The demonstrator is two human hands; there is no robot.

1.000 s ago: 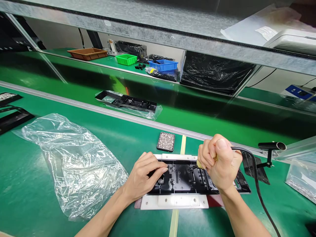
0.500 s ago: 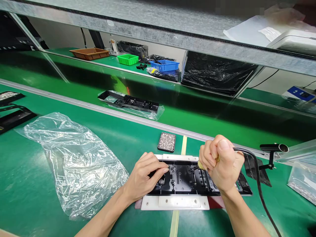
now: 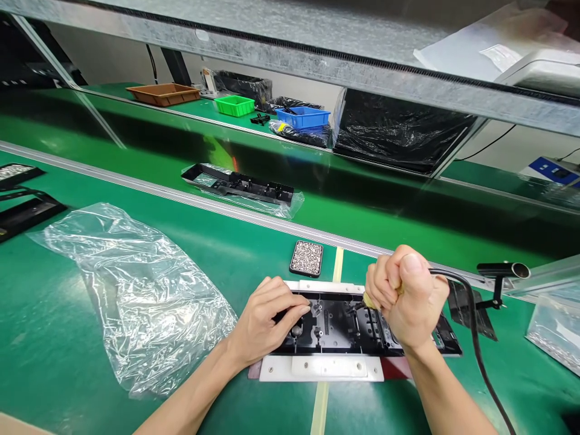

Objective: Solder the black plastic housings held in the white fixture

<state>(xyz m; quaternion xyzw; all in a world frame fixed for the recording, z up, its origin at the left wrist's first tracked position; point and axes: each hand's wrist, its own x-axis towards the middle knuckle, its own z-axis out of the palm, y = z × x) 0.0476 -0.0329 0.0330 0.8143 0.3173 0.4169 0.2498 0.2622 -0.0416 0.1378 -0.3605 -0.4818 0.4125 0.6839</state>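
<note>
A black plastic housing (image 3: 333, 326) lies in a white fixture (image 3: 335, 368) on the green bench. Over its left end, my left hand (image 3: 269, 320) has thumb and fingertips pinched together; anything between them is too small to name. My right hand (image 3: 405, 296) is wrapped in a fist round a yellow-handled tool (image 3: 369, 301) above the right part of the housing. The tool's dark tip points left and down into the housing, and a black cable (image 3: 473, 326) runs from behind the fist. Behind the fixture sits a small black tray of screws (image 3: 307, 258).
Clear plastic bag (image 3: 149, 296) lies left of the fixture. Beyond the metal rail, another black part (image 3: 240, 184) rests on plastic film. A black holder (image 3: 498, 278) and a screw container (image 3: 555, 332) stand at the right. Overhead runs a metal shelf (image 3: 290, 54).
The camera view has shifted very slightly. Both hands keep nearly the same places and grips over the housing.
</note>
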